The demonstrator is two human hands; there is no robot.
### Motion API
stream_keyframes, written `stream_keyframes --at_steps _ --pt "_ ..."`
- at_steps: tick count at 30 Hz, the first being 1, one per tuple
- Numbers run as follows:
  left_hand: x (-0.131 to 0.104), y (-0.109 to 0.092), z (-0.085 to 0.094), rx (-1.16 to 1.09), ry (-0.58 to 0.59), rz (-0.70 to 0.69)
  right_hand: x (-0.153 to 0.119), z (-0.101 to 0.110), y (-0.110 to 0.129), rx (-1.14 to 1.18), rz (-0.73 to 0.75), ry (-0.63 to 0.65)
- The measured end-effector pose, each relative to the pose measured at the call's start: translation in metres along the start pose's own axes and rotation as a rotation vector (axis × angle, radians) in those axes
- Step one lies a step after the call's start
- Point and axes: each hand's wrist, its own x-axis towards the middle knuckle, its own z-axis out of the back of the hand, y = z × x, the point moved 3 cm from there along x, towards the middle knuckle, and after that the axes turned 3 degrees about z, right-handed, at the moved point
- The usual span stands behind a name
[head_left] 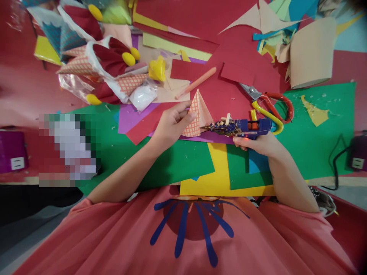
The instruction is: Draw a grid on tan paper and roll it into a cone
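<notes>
Pinched in the fingers of my left hand (173,124) is a paper cone (193,118) with an orange check pattern, its point facing away from me. My right hand (259,143) is wrapped round a dark blue glue gun (258,128), crusted with dried glue near the front. The gun's nozzle points left and meets the cone's lower right edge; whether it touches, I cannot tell. A small red light glows on the gun. Just beyond it lie scissors (276,105) with red and yellow handles, blades partly over red paper.
Green sheets (315,152) and a yellow sheet (206,187) cover the near table. Patterned cone pieces with red linings (77,63) lie at upper left, beside a glue stick (196,83). A beige paper roll (312,53) stands at upper right. A black cable (335,168) runs at far right.
</notes>
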Motion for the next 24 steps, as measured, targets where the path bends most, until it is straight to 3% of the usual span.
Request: stream_keyframes --at_steps 24 --pt "0.0008 -0.003 0.0008 0.015 0.028 -0.035 0.0016 0.0001 0.0015 -0.099 0.083 0.041"
